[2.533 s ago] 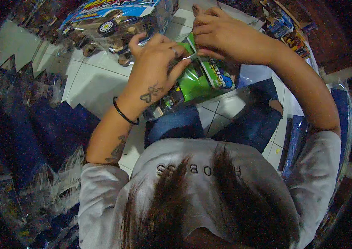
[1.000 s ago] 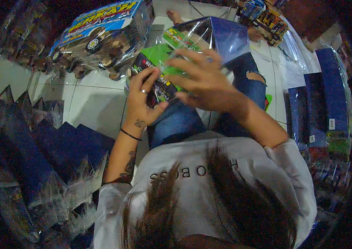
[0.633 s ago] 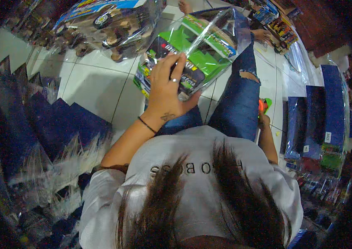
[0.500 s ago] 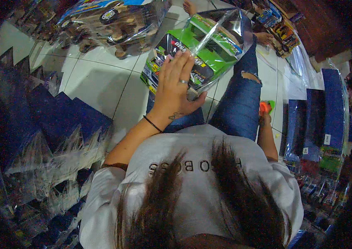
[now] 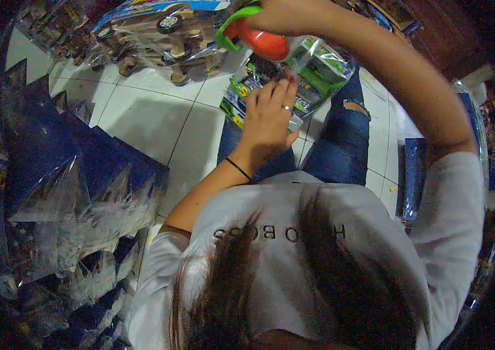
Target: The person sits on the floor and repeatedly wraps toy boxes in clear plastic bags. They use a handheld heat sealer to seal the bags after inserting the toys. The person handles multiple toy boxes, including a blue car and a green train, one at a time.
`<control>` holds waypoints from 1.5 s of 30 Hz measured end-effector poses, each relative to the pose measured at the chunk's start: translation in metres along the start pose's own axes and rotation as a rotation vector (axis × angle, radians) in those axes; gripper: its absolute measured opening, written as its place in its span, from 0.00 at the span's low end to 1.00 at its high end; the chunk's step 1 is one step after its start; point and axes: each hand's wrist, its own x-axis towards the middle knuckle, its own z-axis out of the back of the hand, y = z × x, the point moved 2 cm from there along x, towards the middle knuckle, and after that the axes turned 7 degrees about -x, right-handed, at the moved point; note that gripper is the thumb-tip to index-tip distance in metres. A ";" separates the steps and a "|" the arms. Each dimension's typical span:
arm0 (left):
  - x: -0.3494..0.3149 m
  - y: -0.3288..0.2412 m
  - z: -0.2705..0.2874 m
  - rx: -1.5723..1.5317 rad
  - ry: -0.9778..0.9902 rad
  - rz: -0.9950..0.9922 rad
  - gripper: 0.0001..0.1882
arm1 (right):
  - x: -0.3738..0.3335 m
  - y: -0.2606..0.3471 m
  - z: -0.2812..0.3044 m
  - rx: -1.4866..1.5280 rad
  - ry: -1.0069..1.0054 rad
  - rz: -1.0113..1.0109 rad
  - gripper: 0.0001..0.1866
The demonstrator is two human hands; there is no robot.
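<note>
A plastic-wrapped toy package (image 5: 329, 81), green and black with printed panels, rests over my legs. My left hand (image 5: 268, 114) lies on its near face, fingers stretched out and palm down. Above the package's far left part, my right hand (image 5: 291, 16) grips an orange and green tape dispenser (image 5: 266, 44), as its shape suggests. The right forearm arches across from the right and covers part of the package's far side. Most of the right fingers are hidden or cut off at the upper edge.
Wooden toy vehicles in clear wrap (image 5: 171, 44) stand on the white tiled floor (image 5: 148, 116) at the far left. Stacked blue packages in crinkled plastic (image 5: 72, 169) line my left side. More blue wrapped packages (image 5: 414, 175) stand at the right.
My right hand has swung from beside my right leg up and over the package, carrying the tape dispenser. My left hand has stayed on the package, which sits slightly further right in view.
</note>
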 end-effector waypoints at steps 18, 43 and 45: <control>-0.001 0.006 -0.012 -0.021 0.040 -0.015 0.48 | -0.023 0.028 -0.033 -0.329 0.005 0.098 0.23; 0.003 -0.020 0.003 0.101 -0.219 -0.050 0.42 | -0.234 -0.026 -0.091 -0.143 0.322 -0.307 0.29; 0.010 -0.040 -0.016 0.608 0.034 -0.309 0.35 | -0.273 -0.051 -0.104 -0.042 0.009 -0.430 0.27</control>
